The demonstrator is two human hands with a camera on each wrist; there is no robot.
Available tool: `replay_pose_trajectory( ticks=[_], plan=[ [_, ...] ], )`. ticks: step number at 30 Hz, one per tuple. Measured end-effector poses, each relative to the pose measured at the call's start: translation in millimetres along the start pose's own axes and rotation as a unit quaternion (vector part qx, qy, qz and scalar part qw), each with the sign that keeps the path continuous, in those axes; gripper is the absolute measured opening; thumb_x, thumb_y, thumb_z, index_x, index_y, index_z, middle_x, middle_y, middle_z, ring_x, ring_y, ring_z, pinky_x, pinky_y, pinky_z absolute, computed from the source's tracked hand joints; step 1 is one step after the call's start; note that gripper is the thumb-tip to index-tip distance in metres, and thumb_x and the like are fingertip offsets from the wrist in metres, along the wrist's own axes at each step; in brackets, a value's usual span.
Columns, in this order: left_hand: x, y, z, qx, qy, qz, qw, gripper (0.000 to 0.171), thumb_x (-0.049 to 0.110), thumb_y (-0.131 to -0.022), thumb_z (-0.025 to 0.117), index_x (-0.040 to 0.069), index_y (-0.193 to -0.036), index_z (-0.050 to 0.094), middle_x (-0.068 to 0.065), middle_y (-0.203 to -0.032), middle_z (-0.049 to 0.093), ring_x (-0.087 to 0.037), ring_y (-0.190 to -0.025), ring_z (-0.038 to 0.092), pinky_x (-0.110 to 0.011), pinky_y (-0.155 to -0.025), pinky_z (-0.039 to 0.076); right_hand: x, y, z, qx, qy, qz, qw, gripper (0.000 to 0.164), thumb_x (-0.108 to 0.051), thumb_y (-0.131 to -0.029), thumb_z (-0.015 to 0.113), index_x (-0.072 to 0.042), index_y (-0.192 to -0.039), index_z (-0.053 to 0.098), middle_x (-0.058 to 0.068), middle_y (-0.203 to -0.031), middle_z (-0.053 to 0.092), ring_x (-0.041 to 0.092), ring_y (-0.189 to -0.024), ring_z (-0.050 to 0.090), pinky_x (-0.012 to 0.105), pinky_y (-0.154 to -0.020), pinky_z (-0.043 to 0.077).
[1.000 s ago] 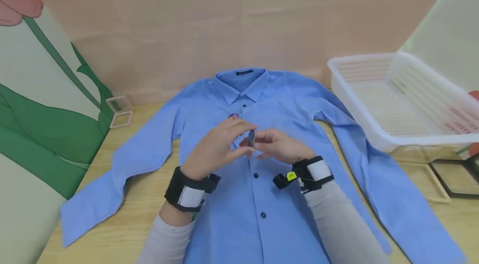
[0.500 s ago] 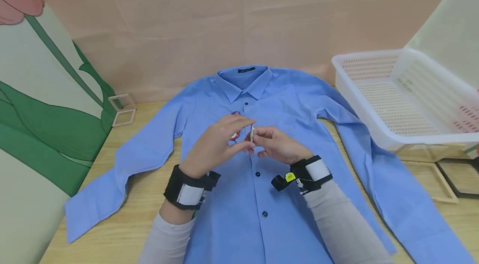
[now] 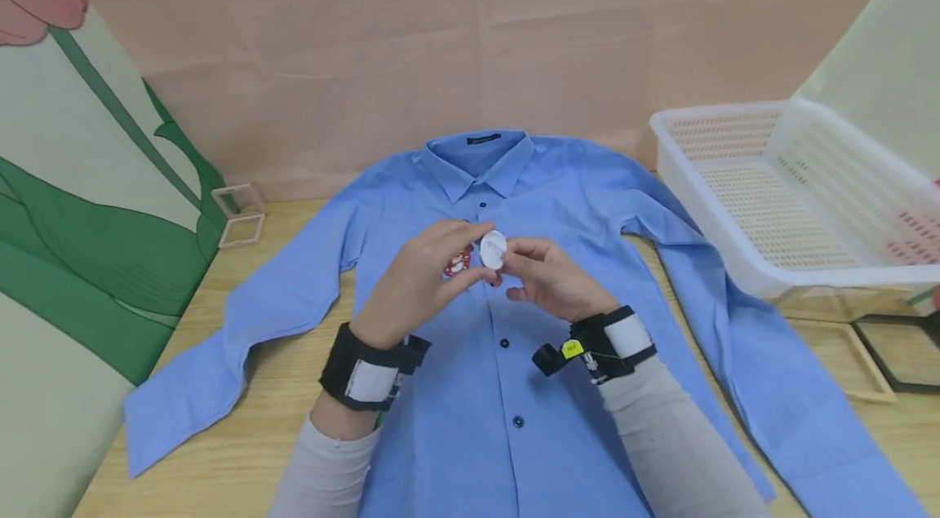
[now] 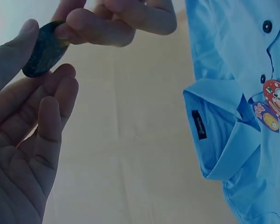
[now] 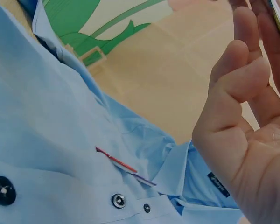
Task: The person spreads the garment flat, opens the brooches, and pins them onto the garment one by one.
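Note:
Both hands meet above the chest of a blue button-up shirt (image 3: 573, 208) laid out with its collar away from me. Between them is a round pin-back badge (image 3: 494, 250), its whitish back turned to the head camera. My left hand (image 3: 414, 281) pinches the badge's edge between thumb and fingertips. From the other side, my right hand (image 3: 554, 277) pinches it with thumb and forefinger. In the left wrist view the badge looks dark. On the shirt front lie a red badge (image 4: 276, 99) and a purple badge (image 4: 266, 116), slightly overlapping.
A white plastic basket (image 3: 778, 257) stands at the right, beside one shirt sleeve. Near it lie a dark frame (image 3: 892, 379) and a light wooden frame (image 3: 877, 375). Small pale frames (image 3: 242, 231) sit at the back left of the wooden table (image 3: 275, 428).
The badge has turned between the fingers, from edge-on to showing its whitish back. Both hands stay at nearly the same spot over the shirt.

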State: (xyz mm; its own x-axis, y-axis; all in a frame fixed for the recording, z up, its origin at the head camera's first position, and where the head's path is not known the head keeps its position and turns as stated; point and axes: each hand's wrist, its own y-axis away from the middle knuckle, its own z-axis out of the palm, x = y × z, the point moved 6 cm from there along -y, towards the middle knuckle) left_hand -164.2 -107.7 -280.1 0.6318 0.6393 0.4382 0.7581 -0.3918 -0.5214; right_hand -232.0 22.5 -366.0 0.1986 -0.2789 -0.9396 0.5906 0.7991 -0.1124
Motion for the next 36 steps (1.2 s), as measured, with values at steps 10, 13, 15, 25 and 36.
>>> replay_pose_trajectory(
  ticks=[10,13,15,25,36],
  plan=[
    [-4.4,2.9,-7.3,0.048,-0.004,-0.036,0.9982,0.028,0.022,-0.095,0.052,0.005,-0.115,0.063,-0.002,-0.088,0.061,-0.007,-0.072,0.051,-0.018,-0.061,0.046,-15,2,4,0.058,0.053,0.007,0.997,0.019,-0.014,-0.097,0.047,-0.011,-0.087,0.063,0.003,-0.087,0.062,0.015,-0.081,0.056,0.026,-0.059,0.048],
    [-5.9,2.7,-8.0,0.056,-0.017,-0.052,0.9970,0.025,0.021,-0.097,0.049,0.005,-0.102,0.067,0.000,-0.075,0.055,-0.008,-0.066,0.049,-0.019,-0.057,0.043,-22,3,6,0.073,0.103,0.010,0.992,0.016,-0.014,-0.096,0.049,-0.010,-0.088,0.062,0.004,-0.089,0.063,0.016,-0.082,0.057,0.027,-0.059,0.049],
    [-6.3,1.4,-7.2,0.050,-0.023,-0.054,0.9970,0.024,0.020,-0.097,0.048,0.007,-0.093,0.067,0.000,-0.070,0.052,-0.008,-0.064,0.047,-0.019,-0.056,0.042,-27,5,8,0.078,0.132,0.006,0.988,0.014,-0.016,-0.095,0.051,-0.010,-0.088,0.062,0.003,-0.090,0.064,0.017,-0.082,0.057,0.026,-0.060,0.050],
    [-8.5,-3.0,-4.7,0.035,0.036,-0.057,0.9971,0.025,0.019,-0.097,0.046,0.010,-0.076,0.055,0.001,-0.066,0.048,-0.010,-0.058,0.045,-0.021,-0.051,0.038,-45,6,18,0.118,0.205,-0.044,0.971,0.015,-0.019,-0.095,0.052,-0.008,-0.094,0.062,0.005,-0.088,0.064,0.017,-0.074,0.055,0.025,-0.055,0.048],
    [-5.3,-3.9,-1.0,0.031,0.076,-0.047,0.9955,0.022,0.019,-0.096,0.050,0.008,-0.079,0.057,-0.001,-0.064,0.044,-0.014,-0.055,0.043,-0.022,-0.049,0.035,-56,7,30,0.155,0.270,-0.086,0.946,0.019,-0.018,-0.094,0.054,-0.002,-0.101,0.060,0.007,-0.081,0.065,0.021,-0.059,0.051,0.027,-0.048,0.043]
  ],
)
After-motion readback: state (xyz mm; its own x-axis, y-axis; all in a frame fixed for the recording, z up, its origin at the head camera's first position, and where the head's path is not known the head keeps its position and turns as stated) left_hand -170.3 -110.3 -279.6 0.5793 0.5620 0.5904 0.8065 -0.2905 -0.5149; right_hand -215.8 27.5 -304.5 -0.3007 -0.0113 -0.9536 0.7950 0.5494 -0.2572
